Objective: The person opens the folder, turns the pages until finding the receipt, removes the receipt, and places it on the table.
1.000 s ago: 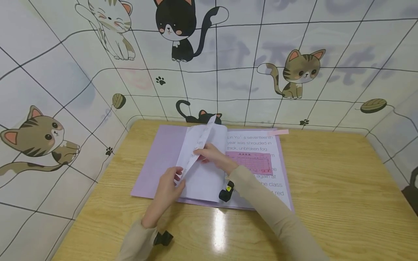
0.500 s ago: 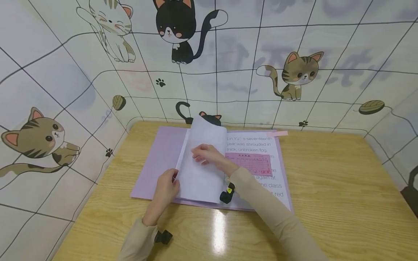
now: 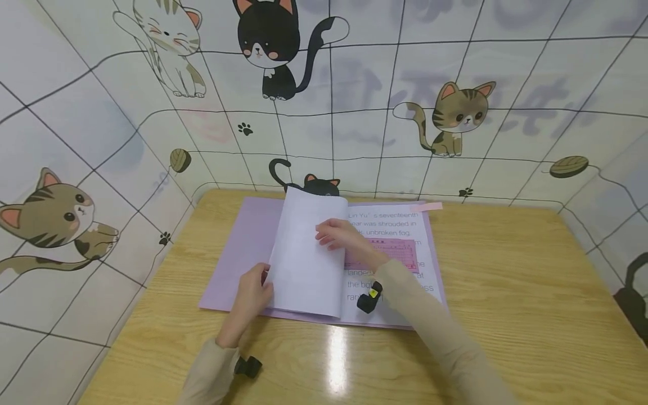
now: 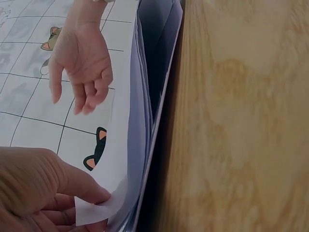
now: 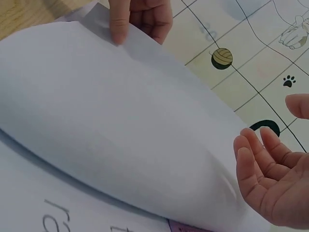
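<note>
A booklet with a light purple cover [image 3: 238, 247] lies spread on the table. My left hand [image 3: 254, 289] is at the left edge of a white page [image 3: 301, 270]; in the left wrist view its thumb [image 4: 89, 186] and fingers pinch the corner of that page. The page bows up from the sheets beneath it, its upper side blank. Over the page's right half is my right hand [image 3: 341, 235], holding nothing, fingers loosely bent and thumb apart in the right wrist view. A pink printed slip [image 3: 402, 254] lies on the right-hand printed page [image 3: 390, 222], partly behind the right wrist.
A pale pink tab [image 3: 432, 206] sticks out at the booklet's upper right corner. The wooden table [image 3: 506, 281] extends to both sides. A cloth wall [image 3: 364, 129] printed with cats and grid lines rises behind and beside it.
The page that stood upright between both hands has swung over to the left and lies flatter. My right hand has let go of it and moved right; my left hand keeps its edge.
</note>
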`<move>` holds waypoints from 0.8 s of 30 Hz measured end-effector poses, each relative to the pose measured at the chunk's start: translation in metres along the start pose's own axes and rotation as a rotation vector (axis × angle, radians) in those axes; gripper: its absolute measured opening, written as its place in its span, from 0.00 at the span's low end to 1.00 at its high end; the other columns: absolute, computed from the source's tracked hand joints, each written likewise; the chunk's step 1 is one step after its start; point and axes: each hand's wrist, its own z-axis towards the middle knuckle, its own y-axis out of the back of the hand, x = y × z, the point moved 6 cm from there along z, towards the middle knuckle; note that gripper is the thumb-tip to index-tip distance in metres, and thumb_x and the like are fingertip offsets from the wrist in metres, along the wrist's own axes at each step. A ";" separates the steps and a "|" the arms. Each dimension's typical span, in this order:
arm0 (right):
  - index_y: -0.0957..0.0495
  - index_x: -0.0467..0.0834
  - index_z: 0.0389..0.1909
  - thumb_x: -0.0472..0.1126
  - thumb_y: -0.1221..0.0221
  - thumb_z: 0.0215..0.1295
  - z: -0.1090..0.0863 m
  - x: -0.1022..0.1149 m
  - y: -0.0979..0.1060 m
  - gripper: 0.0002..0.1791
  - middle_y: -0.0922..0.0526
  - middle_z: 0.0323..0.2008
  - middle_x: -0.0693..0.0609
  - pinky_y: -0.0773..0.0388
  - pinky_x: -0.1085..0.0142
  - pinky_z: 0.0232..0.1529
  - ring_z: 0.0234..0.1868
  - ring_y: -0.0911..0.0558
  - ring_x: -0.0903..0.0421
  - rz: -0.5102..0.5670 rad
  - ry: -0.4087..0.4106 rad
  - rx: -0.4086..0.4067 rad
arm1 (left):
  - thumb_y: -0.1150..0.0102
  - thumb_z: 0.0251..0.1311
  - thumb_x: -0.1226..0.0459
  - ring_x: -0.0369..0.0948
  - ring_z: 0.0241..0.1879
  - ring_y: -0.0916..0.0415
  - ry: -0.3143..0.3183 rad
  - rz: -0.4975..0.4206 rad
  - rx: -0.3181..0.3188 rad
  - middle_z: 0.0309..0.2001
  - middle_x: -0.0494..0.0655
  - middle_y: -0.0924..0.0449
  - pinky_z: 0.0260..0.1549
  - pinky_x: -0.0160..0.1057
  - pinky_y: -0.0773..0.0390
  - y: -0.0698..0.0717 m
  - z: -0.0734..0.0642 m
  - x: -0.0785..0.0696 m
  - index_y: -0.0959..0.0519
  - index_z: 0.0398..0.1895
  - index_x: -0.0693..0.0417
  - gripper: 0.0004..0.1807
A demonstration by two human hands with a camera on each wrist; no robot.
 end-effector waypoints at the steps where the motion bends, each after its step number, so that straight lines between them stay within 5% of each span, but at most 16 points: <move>1: 0.26 0.39 0.50 0.48 0.45 0.64 -0.001 -0.001 0.005 0.20 0.19 0.43 0.46 0.24 0.63 0.44 0.44 0.20 0.54 -0.001 -0.003 -0.012 | 0.45 0.39 0.82 0.46 0.24 0.28 0.003 -0.001 0.005 0.24 0.58 0.25 0.23 0.42 0.27 0.000 0.000 0.001 0.26 0.39 0.75 0.17; 11: 0.29 0.36 0.53 0.46 0.46 0.65 -0.019 -0.010 0.049 0.21 0.21 0.48 0.42 0.28 0.56 0.53 0.51 0.23 0.48 -0.005 -0.016 -0.069 | 0.45 0.38 0.83 0.39 0.19 0.38 0.031 0.003 0.056 0.20 0.53 0.29 0.17 0.34 0.36 -0.005 -0.001 0.006 0.32 0.47 0.73 0.25; 24: 0.33 0.32 0.57 0.44 0.48 0.67 -0.047 -0.027 0.107 0.23 0.26 0.53 0.39 0.30 0.55 0.56 0.54 0.26 0.45 -0.058 0.001 -0.114 | 0.43 0.43 0.79 0.42 0.25 0.35 0.104 0.031 0.150 0.24 0.51 0.30 0.25 0.38 0.32 -0.013 0.001 0.013 0.24 0.37 0.70 0.14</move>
